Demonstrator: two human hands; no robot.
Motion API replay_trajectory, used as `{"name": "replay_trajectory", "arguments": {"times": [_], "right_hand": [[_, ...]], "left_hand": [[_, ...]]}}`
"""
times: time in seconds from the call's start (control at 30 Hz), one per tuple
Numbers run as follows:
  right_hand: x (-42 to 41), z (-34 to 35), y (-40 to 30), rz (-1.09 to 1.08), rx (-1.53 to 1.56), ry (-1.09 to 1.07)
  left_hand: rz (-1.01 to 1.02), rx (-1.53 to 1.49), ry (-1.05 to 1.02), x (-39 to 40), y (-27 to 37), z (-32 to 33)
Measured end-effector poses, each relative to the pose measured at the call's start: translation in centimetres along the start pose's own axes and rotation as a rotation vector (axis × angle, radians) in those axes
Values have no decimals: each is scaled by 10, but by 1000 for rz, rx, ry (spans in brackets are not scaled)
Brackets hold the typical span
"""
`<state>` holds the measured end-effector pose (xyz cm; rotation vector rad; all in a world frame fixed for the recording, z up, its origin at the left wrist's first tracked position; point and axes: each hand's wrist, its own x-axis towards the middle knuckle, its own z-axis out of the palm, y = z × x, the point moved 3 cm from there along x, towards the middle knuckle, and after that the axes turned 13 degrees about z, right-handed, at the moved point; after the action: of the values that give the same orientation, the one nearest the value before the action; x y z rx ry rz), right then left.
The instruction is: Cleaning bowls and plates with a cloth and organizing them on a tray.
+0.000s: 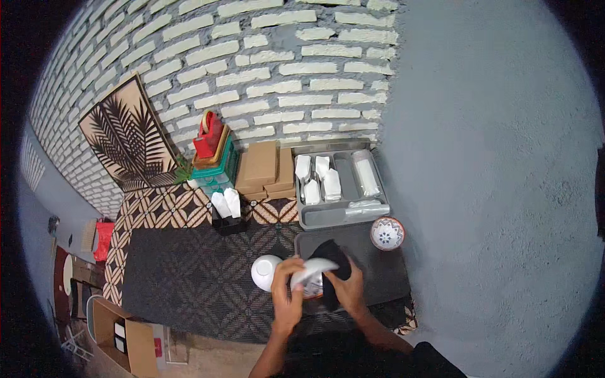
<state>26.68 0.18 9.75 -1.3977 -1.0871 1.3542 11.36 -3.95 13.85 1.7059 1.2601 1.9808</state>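
Observation:
My left hand (pixel 288 293) grips a white bowl (pixel 311 270) with a dark pattern and an orange rim. The bowl is tilted and partly blurred. In my right hand (pixel 349 289) is a black cloth (pixel 332 262), bunched up against the bowl's right side. Just left of my left hand, another white bowl (pixel 265 271) rests upside down, its foot ring facing up. A patterned bowl (pixel 387 233) with an orange rim stands at the far right corner of a dark tray (pixel 378 276), which lies beneath my hands.
Behind the tray, a grey cutlery organizer (pixel 324 217) holds white paper packets. Brown cardboard boxes (pixel 262 163), a teal drawer unit (pixel 215 177) with a red tape dispenser (pixel 209 137), and a black tissue holder (pixel 228 224) stand left of it. A grey wall (pixel 472 189) bounds the right.

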Motion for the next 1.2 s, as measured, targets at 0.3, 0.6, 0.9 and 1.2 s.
{"name": "replay_trajectory", "arguments": {"times": [0.3,0.6,0.9,1.2], "right_hand": [[-11,23,67,-100,368,-63],[-7,-3,11,-322,-260,33],[16,18,84,205,645,291],[21,-4,64,509,270,-262]], "left_hand": [[366,-63,110,-13,24,29],[-5,152,-482,18,36,17],[323,37,-200,-1,4,35],[-208,-138,366,-24,-84,59]]}}
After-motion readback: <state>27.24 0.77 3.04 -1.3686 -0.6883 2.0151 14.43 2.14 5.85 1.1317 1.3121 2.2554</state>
